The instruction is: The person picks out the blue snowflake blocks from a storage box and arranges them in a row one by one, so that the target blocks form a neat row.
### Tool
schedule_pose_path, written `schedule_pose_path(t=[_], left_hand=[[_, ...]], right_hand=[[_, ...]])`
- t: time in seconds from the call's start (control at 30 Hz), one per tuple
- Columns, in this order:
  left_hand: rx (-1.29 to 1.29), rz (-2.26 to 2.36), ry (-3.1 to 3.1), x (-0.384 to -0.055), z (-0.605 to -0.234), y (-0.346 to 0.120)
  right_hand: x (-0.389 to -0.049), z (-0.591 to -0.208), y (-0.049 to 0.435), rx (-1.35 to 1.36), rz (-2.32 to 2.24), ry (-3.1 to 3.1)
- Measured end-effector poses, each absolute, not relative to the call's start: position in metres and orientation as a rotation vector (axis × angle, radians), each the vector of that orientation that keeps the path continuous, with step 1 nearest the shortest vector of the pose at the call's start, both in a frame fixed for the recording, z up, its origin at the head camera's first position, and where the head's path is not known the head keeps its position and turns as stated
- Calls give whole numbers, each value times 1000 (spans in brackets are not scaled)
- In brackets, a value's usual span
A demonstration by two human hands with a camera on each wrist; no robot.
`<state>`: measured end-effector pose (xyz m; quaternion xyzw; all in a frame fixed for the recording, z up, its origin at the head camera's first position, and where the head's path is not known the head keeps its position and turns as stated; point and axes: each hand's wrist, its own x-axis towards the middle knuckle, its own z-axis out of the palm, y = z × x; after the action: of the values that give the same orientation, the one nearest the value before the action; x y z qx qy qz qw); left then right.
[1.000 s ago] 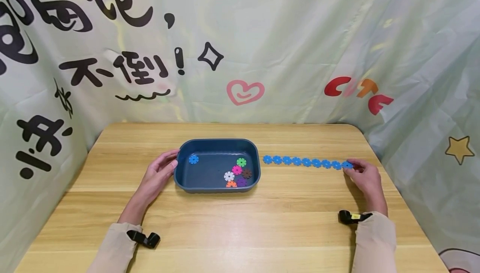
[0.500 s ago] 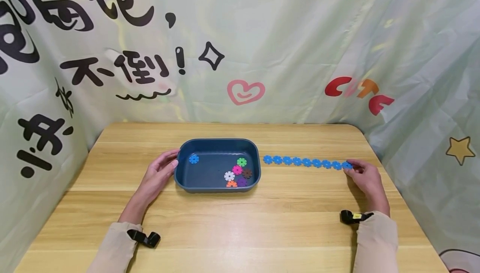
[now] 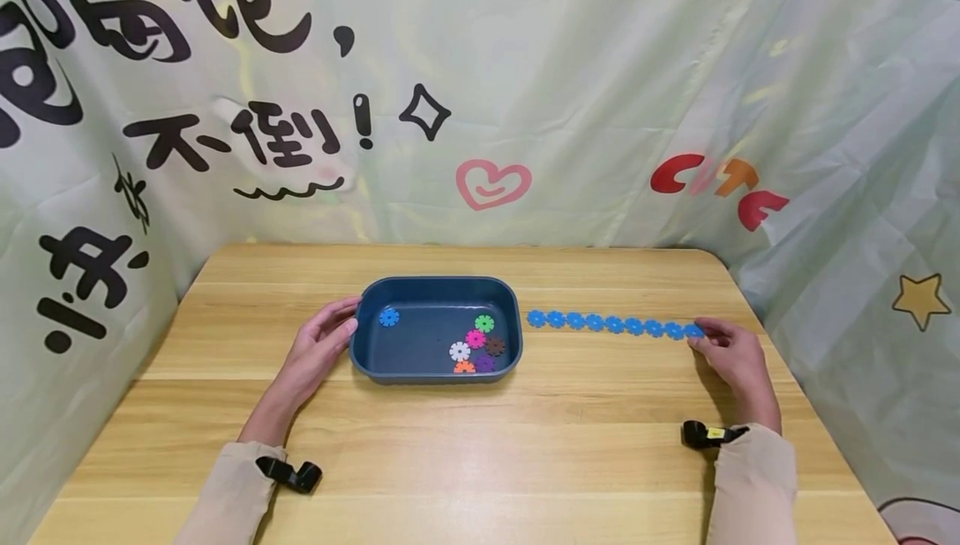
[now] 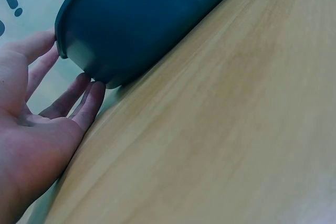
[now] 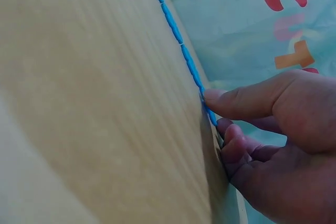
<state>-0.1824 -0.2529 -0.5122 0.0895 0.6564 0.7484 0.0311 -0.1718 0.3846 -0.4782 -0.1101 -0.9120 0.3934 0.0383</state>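
Observation:
A row of several blue snowflake discs [image 3: 614, 325] lies flat on the table right of the tray, running to the right in a nearly straight line. At its right end, my right hand [image 3: 737, 362] pinches the last blue snowflake disc [image 3: 693, 331], which it partly covers. In the right wrist view the thumb [image 5: 236, 100] is on that disc, with the other fingers close below. My left hand [image 3: 311, 357] rests against the left end of the dark blue tray [image 3: 435, 378], its fingers [image 4: 94, 100] touching the outer wall.
In the tray, one blue snowflake disc [image 3: 389, 317] lies at the left. Green [image 3: 484, 323], pink [image 3: 476, 338], white [image 3: 460, 352], brown [image 3: 495, 347], purple [image 3: 485, 362] and orange [image 3: 464, 367] discs cluster at its right. A printed curtain [image 3: 585, 95] stands behind the wooden table [image 3: 480, 453].
Almost nothing differs. The whole head view has shifted very slightly; both hands, the tray and the row of discs keep their places.

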Motion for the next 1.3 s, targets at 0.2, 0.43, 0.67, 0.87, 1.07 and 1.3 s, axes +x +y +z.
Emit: schedule_pose_path(t=[0.2,0.43,0.67,0.87,1.07,1.3], left_hand=[[276,2309,2016,-182,-514,-253],[266,2308,2015,-181,-514,-252],[239,2301,2020,-181,-514,-253],[230,2311,2003,-181,-512,-252],[236,2318,2002,-181,-511,-251],[238,2309,2003,-180,-511,-251]], right_hand=[[-167,-475,381,-357,1319,-2713],[-171,-464,369,-352,1272,-2661],[-177,-456,352,-292,1278,-2635],[-181,-450,339,-192,1276,-2600],[-185,-445,325,-129,1292,-2613],[-188,-443,306,-34,1328,-2573]])
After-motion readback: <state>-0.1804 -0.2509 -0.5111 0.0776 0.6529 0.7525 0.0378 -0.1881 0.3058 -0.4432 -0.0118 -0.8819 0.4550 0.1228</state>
